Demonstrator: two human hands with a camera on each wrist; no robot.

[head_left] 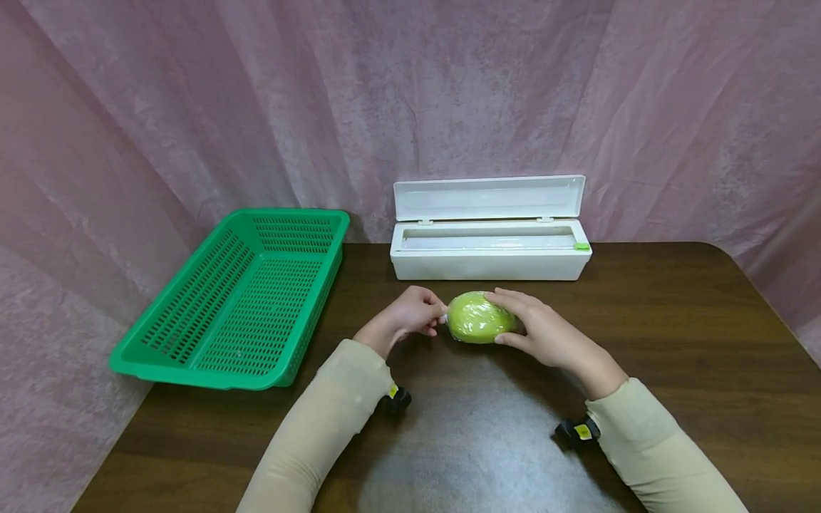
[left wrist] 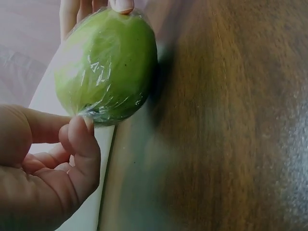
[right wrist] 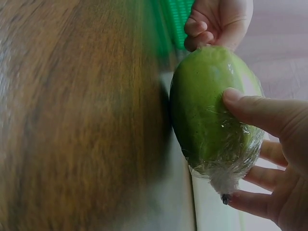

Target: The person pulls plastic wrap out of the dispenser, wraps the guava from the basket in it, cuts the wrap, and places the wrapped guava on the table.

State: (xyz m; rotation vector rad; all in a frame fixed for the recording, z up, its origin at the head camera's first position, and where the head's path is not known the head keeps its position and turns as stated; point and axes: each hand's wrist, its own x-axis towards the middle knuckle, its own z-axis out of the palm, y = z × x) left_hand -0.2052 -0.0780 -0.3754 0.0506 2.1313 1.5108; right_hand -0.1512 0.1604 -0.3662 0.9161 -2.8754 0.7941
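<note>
A smooth, oval green fruit [head_left: 477,318] is wrapped in clear cling film, its exact kind hard to tell. In the left wrist view, thumb and fingertips of my left hand [left wrist: 57,163] pinch the gathered film at one end of the fruit [left wrist: 110,62]. My right hand [head_left: 539,328] holds the other end, thumb on the near side and fingers on the far side. Bunched film [right wrist: 225,179] with a small dark tip sticks out at that end, beside the right fingers, in the right wrist view.
Behind the hands stands a white cling film box [head_left: 490,265] with its lid [head_left: 490,199] raised and a film roll inside. A green plastic basket [head_left: 256,313] sits on the left of the brown wooden table [head_left: 680,320]. Pink curtains [head_left: 385,85] hang behind.
</note>
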